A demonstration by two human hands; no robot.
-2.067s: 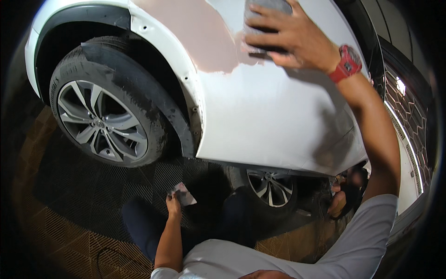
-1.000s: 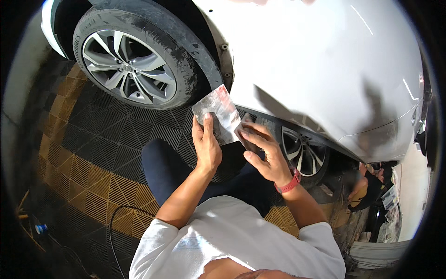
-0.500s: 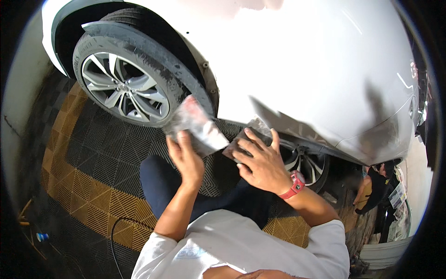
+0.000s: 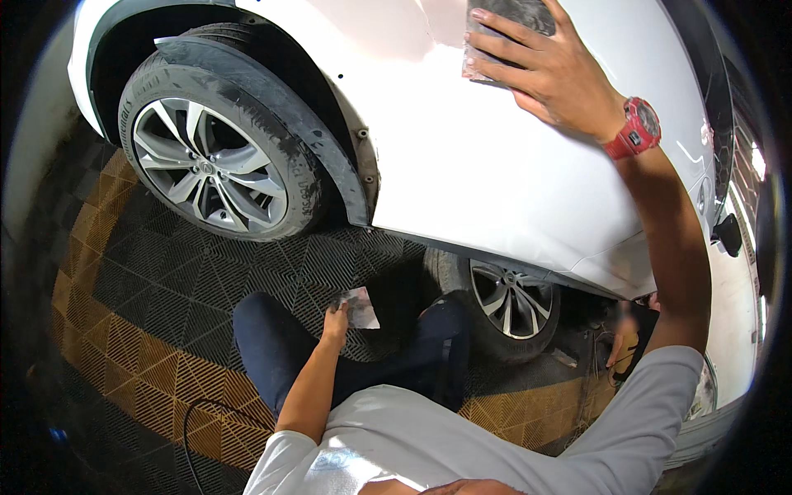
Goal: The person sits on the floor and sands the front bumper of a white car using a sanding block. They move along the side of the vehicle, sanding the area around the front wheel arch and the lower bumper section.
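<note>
My left hand (image 4: 336, 320) is closed on a thin, flat plate (image 4: 361, 308) with grey and pinkish smears, held low by my knee. High on the right, my right hand (image 4: 561, 78) lies on a dark grey, rectangular flat pad (image 4: 516, 15), its fingers spread over it and its thumb hidden. The pad is against the white car body panel (image 4: 462, 157); its far edge runs out of the picture. A red watch (image 4: 637, 128) sits on my right wrist.
The near wheel (image 4: 210, 169) stands left, with a dark arch trim (image 4: 272, 91) hanging loose around it. A second wheel (image 4: 511, 301) shows under the car. A black cable (image 4: 188, 445) lies on the tiled floor (image 4: 157, 363). A person (image 4: 623, 338) is at the far right.
My right hand has gone up and right with the dark pad, from beside the plate to the car body. My left hand has lowered the plate toward my lap.
</note>
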